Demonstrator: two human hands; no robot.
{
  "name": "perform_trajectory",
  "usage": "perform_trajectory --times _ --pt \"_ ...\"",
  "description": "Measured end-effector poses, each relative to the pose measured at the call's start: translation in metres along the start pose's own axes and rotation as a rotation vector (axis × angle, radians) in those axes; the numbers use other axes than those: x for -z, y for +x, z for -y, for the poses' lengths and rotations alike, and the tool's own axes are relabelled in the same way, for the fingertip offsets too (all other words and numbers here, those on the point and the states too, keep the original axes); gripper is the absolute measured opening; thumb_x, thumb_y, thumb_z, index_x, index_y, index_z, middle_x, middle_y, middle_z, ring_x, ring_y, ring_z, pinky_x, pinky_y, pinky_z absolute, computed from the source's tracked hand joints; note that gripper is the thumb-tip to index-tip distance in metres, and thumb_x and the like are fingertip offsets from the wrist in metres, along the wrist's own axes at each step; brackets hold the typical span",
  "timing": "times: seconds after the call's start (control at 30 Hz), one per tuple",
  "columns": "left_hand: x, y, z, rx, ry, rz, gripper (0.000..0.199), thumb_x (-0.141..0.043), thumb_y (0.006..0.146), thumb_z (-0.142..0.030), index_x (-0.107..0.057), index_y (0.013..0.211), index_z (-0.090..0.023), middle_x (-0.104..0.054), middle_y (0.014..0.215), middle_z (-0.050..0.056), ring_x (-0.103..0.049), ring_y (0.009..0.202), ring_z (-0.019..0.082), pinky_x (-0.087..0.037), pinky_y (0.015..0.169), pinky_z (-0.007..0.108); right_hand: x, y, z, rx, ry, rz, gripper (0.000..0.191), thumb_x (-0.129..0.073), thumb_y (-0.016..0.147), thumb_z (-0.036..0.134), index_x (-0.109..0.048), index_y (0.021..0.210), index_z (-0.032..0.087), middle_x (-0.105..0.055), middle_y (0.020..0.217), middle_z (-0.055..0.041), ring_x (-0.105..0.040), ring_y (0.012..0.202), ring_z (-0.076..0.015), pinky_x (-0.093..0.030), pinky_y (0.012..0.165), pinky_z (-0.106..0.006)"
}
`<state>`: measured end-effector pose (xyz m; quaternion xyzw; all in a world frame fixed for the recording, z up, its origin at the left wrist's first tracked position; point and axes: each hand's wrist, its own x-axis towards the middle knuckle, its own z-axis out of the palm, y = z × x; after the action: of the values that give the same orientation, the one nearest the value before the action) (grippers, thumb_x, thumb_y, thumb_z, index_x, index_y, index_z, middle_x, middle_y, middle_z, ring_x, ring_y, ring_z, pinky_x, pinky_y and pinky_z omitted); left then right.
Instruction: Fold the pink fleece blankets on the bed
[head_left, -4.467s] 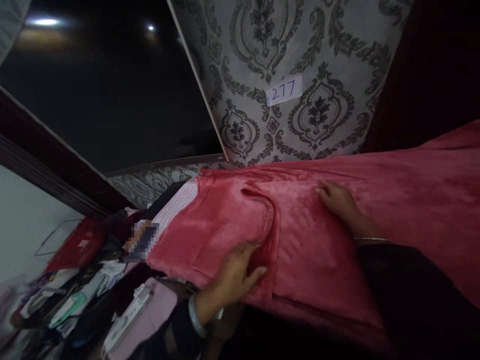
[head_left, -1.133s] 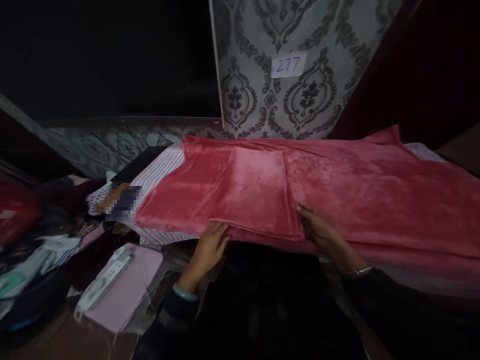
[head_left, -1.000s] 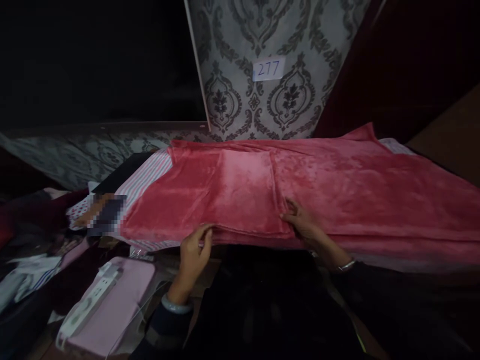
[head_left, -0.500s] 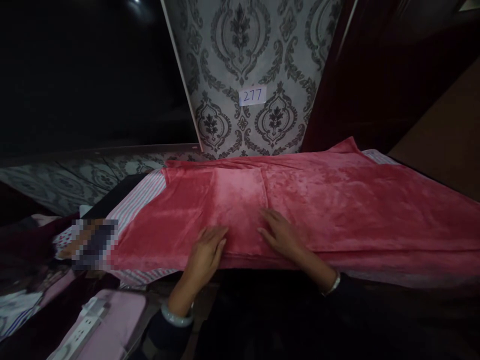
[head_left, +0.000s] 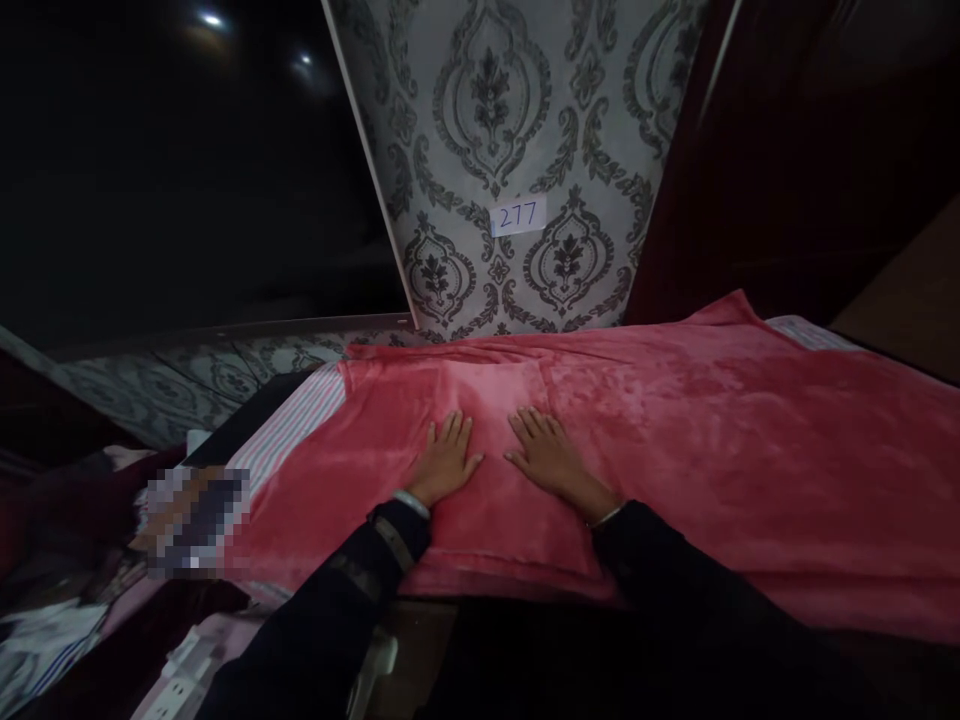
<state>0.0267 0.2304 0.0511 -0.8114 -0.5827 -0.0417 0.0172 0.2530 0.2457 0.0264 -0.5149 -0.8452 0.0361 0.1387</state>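
A plush pinkish-red cloth, like a blanket (head_left: 712,460), lies spread over a long surface in front of me. My left hand (head_left: 444,460) rests flat on its middle part, palm down with the fingers spread. To the right of it, my right hand (head_left: 551,455) also presses flat on the cloth, fingers pointing away from me. A small gap separates the two thumbs. Between and beyond the hands the cloth shows a lighter, smoothed patch. Wrinkles run along its far edge. Neither hand grips anything.
Striped cloth (head_left: 296,415) shows under the red one at the left. A large dark screen (head_left: 187,180) stands behind on the left, beside patterned wallpaper (head_left: 491,100) with a paper label (head_left: 517,214). A white power strip (head_left: 176,685) and heaped clothes (head_left: 45,640) are at the lower left.
Both hands have moved forward onto the middle of the cloth and now lie flat, more of both sleeves showing. The whole scene has shifted slightly down and right in view.
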Motion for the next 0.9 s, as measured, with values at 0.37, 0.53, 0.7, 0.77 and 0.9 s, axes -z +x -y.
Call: perform_trajectory --times 0.37,0.53,0.7,0.77,0.9 --pt "0.019 0.02 0.019 -0.015 -0.229 -0.028 0.048 -0.043 0.102 -0.037 -0.056 0.143 -0.017 -0.056 0.15 0.016 -0.051 0.142 0.028 -0.039 0.119 0.05 0.036 0.032 -0.022 0.007 0.16 0.117 0.059 -0.06 0.094 0.036 -0.056 0.147 0.011 -0.064 0.137 -0.0211 -0.062 0.125 -0.0354 -0.047 0.106 -0.044" --pt "0.04 0.084 0.035 0.222 -0.214 -0.155 0.052 -0.035 0.1 -0.02 -0.048 0.149 -0.01 -0.045 0.159 0.019 -0.039 0.15 0.029 -0.032 0.124 0.052 0.051 0.098 0.022 -0.005 0.133 -0.023 0.053 -0.043 0.102 0.028 -0.049 0.152 0.013 -0.051 0.152 -0.0178 -0.044 0.143 -0.0325 -0.03 0.12 -0.051" --pt "0.008 0.111 0.029 0.262 -0.155 -0.068 0.059 -0.034 0.101 -0.027 -0.036 0.156 -0.006 -0.028 0.167 0.021 -0.022 0.157 0.034 -0.024 0.123 0.066 0.011 0.124 0.023 0.033 0.019 -0.001 0.055 -0.032 0.106 0.031 -0.042 0.158 0.017 -0.036 0.164 -0.0118 -0.025 0.154 -0.0281 -0.019 0.124 -0.056" --pt "-0.005 0.11 0.027 0.249 -0.096 -0.021 0.061 -0.03 0.102 -0.031 -0.033 0.158 -0.008 -0.025 0.169 0.017 -0.019 0.158 0.031 -0.022 0.124 0.065 -0.003 0.121 0.005 -0.027 -0.03 0.002 0.057 -0.036 0.106 0.041 -0.043 0.157 0.018 -0.035 0.164 -0.012 -0.025 0.154 -0.0309 -0.015 0.124 -0.059" --pt "-0.01 0.108 0.027 0.254 -0.064 0.005 0.064 -0.029 0.103 -0.041 -0.031 0.16 -0.012 -0.023 0.17 0.015 -0.018 0.158 0.031 -0.025 0.124 0.059 -0.008 0.114 -0.033 -0.221 -0.077 0.003 0.066 -0.036 0.105 0.053 -0.041 0.158 0.015 -0.031 0.165 -0.0151 -0.022 0.154 -0.0324 -0.01 0.124 -0.059"
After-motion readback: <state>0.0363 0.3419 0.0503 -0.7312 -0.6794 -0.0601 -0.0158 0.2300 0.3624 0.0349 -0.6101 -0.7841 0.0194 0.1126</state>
